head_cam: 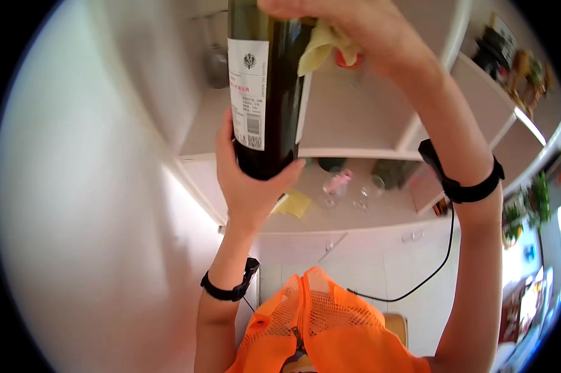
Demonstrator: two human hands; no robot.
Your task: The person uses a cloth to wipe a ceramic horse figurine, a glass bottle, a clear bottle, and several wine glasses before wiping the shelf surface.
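A dark green glass wine bottle [280, 107] stands upright before me, its top cut off by the upper edge of the view. My left hand [257, 186] grips it around the base, fingers on one side and thumb on the other. A white label [249, 93] with writing and printed codes faces me. Higher up, my right hand [327, 11] reaches across the bottle with a pale yellow cloth [324, 46] under it, against the bottle's side. Its fingertips are partly cut off by the frame.
White shelving [355, 153] is behind the bottle. Stemmed glasses [366, 191], one with something pink, and a yellow cloth [293, 203] lie on the lower shelf. A wall [75, 186] fills the left. Figurines [530, 77] stand at upper right; a black cable [420, 289] hangs from my right wrist strap.
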